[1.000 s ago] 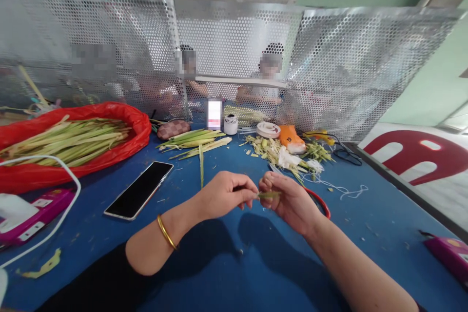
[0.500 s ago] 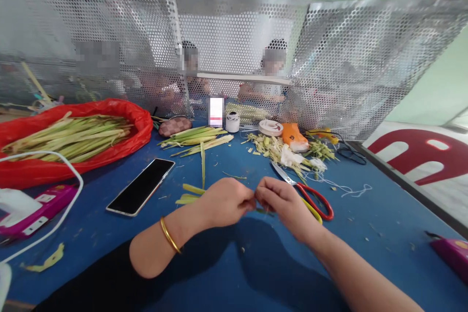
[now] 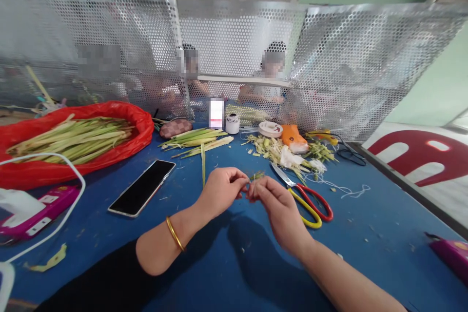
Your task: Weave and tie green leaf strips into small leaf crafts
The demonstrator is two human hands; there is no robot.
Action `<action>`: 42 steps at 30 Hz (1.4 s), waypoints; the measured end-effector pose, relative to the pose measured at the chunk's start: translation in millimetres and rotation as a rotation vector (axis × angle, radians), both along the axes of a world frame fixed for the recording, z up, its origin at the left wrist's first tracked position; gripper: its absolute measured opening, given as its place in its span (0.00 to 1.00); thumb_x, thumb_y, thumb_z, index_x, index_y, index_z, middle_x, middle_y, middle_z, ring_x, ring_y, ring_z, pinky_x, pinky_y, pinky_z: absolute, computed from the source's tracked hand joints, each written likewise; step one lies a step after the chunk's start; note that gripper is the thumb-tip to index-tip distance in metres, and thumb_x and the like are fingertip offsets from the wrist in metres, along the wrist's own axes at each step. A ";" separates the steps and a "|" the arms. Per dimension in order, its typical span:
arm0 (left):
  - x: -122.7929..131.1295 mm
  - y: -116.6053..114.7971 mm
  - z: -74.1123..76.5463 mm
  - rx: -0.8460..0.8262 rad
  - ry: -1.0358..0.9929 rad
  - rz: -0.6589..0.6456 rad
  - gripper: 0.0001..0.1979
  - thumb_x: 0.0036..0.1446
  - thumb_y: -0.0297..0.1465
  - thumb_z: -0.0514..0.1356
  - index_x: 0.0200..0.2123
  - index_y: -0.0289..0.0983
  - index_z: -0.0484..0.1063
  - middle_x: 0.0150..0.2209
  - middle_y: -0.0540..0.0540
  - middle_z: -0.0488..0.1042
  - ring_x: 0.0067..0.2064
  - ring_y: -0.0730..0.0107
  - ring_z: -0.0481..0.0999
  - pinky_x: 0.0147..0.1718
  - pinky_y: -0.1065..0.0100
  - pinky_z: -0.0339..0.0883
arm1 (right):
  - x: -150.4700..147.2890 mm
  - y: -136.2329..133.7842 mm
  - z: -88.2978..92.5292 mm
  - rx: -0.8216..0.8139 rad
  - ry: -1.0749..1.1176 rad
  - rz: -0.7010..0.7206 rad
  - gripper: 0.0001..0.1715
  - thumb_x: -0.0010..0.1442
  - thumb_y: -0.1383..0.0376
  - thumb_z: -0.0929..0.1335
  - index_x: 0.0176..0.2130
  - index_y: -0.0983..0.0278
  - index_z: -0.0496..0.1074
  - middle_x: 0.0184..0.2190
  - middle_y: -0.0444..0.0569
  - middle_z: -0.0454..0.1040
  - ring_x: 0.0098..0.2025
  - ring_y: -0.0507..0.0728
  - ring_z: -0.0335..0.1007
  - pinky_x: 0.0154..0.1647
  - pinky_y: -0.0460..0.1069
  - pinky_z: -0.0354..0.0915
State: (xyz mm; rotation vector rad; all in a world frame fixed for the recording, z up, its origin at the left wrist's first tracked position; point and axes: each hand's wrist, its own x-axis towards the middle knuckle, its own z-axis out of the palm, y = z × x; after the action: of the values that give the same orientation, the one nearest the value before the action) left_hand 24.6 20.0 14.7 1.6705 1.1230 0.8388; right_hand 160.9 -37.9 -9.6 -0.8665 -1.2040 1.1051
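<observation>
Above the blue table (image 3: pixel 234 273), my left hand (image 3: pixel 221 190) and my right hand (image 3: pixel 274 204) meet with fingers pinched. A small green piece (image 3: pixel 257 175) sticks out just beyond my fingertips; which hand grips it is hard to tell. What lies between the fingertips is too small to name. Scissors (image 3: pixel 316 202) with red and yellow handles lie beside my right hand, blades pointing away. Beyond my left hand, a single green leaf strip (image 3: pixel 203 163) reaches toward a pile of leaves (image 3: pixel 197 137).
A red bag (image 3: pixel 142 129) of long leaves stands at left, near a phone (image 3: pixel 142 187) and a purple power strip (image 3: pixel 47 209). Leaf scraps (image 3: pixel 270 146), tape (image 3: pixel 270 129) and an orange packet (image 3: pixel 293 137) lie at the back. Two people sit behind the perforated screen (image 3: pixel 237 24).
My hands have turned upward and shifted slightly away from me. The green piece now points away beyond the fingers. The pale strips beside my left wrist are no longer visible, and more of the yellow handle shows.
</observation>
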 end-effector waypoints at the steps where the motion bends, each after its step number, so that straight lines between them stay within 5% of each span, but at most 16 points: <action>1: -1.1 -0.2 0.0 0.069 0.089 -0.015 0.07 0.53 0.30 0.57 0.28 0.35 0.75 0.24 0.48 0.75 0.25 0.72 0.72 0.27 0.71 0.65 | 0.3 -1.7 -0.5 0.063 -0.156 -0.012 0.12 0.63 0.61 0.64 0.28 0.62 0.67 0.28 0.45 0.67 0.33 0.54 0.62 0.38 0.49 0.61; 4: -4.7 -2.3 2.9 0.297 0.368 -0.100 0.09 0.52 0.27 0.56 0.26 0.38 0.76 0.25 0.48 0.77 0.29 0.69 0.74 0.29 0.71 0.62 | 6.1 -3.5 2.7 0.124 -0.408 -0.005 0.13 0.64 0.61 0.63 0.29 0.62 0.66 0.28 0.45 0.66 0.32 0.53 0.60 0.35 0.48 0.59; 7: -7.4 -4.6 7.9 0.408 0.498 -0.222 0.11 0.51 0.25 0.55 0.25 0.39 0.77 0.24 0.49 0.77 0.29 0.69 0.74 0.29 0.71 0.60 | 15.4 1.1 9.7 -0.019 -0.297 -0.012 0.13 0.61 0.58 0.65 0.28 0.63 0.68 0.26 0.44 0.66 0.27 0.51 0.57 0.28 0.47 0.56; 10: -9.5 -5.3 13.2 0.349 0.430 -0.403 0.10 0.50 0.23 0.56 0.26 0.39 0.77 0.23 0.51 0.76 0.26 0.73 0.72 0.27 0.73 0.59 | 25.2 10.1 12.1 -0.192 -0.115 -0.033 0.13 0.55 0.56 0.69 0.30 0.64 0.71 0.24 0.42 0.64 0.23 0.49 0.52 0.23 0.46 0.50; 13: -11.3 -3.4 16.9 0.111 0.212 -0.512 0.07 0.52 0.27 0.58 0.27 0.38 0.76 0.22 0.51 0.75 0.24 0.75 0.72 0.27 0.74 0.62 | 32.3 18.5 6.9 -0.287 -0.107 -0.037 0.14 0.50 0.56 0.72 0.28 0.65 0.71 0.20 0.41 0.63 0.21 0.48 0.51 0.22 0.46 0.48; 17: -11.9 3.3 17.0 -0.166 -0.114 -0.292 0.07 0.52 0.32 0.61 0.28 0.34 0.74 0.22 0.50 0.73 0.22 0.76 0.69 0.23 0.73 0.64 | 31.8 19.7 1.1 -0.253 -0.306 0.045 0.14 0.56 0.57 0.69 0.26 0.64 0.69 0.20 0.41 0.62 0.23 0.50 0.54 0.25 0.46 0.52; 22: -8.5 6.4 12.0 -0.411 -0.300 -0.004 0.08 0.48 0.33 0.64 0.28 0.33 0.72 0.22 0.51 0.71 0.20 0.78 0.66 0.19 0.73 0.62 | 21.4 6.3 6.9 0.229 -0.590 -0.027 0.15 0.64 0.61 0.63 0.26 0.62 0.63 0.34 0.49 0.67 0.36 0.55 0.63 0.38 0.50 0.60; 25: -3.5 0.9 7.0 -0.523 -0.294 -0.063 0.12 0.44 0.36 0.67 0.27 0.33 0.72 0.22 0.51 0.71 0.20 0.79 0.66 0.19 0.74 0.61 | 17.0 1.7 8.6 0.280 -0.510 -0.024 0.13 0.65 0.62 0.62 0.28 0.62 0.64 0.39 0.51 0.69 0.40 0.56 0.64 0.41 0.51 0.61; 29: 4.9 -6.8 -3.3 -0.525 -0.295 -0.079 0.11 0.45 0.35 0.66 0.25 0.33 0.71 0.21 0.51 0.70 0.20 0.79 0.65 0.18 0.74 0.60 | 14.1 2.6 5.3 0.109 -0.373 0.034 0.16 0.67 0.61 0.59 0.28 0.62 0.64 0.27 0.45 0.66 0.32 0.54 0.63 0.35 0.50 0.62; 34: 11.9 -9.8 -16.5 -0.413 -0.302 0.003 0.05 0.50 0.30 0.62 0.26 0.34 0.71 0.18 0.53 0.68 0.18 0.78 0.65 0.18 0.74 0.60 | 9.5 -1.5 1.8 0.341 -0.741 -0.060 0.14 0.66 0.67 0.58 0.27 0.61 0.56 0.25 0.43 0.62 0.27 0.52 0.57 0.29 0.48 0.56; 42: 13.2 -10.0 -22.4 -0.372 -0.289 0.000 0.04 0.50 0.27 0.61 0.25 0.34 0.71 0.17 0.53 0.68 0.18 0.77 0.65 0.18 0.73 0.61 | 4.8 -2.4 -3.4 0.469 -0.877 -0.062 0.13 0.66 0.71 0.56 0.29 0.60 0.56 0.27 0.45 0.63 0.29 0.54 0.58 0.32 0.50 0.58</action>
State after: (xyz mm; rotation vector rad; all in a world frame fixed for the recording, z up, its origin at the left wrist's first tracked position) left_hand 37.8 10.0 -7.7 1.2010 1.0051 0.7866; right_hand 165.7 -40.4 -13.0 -1.0319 -2.0308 0.3195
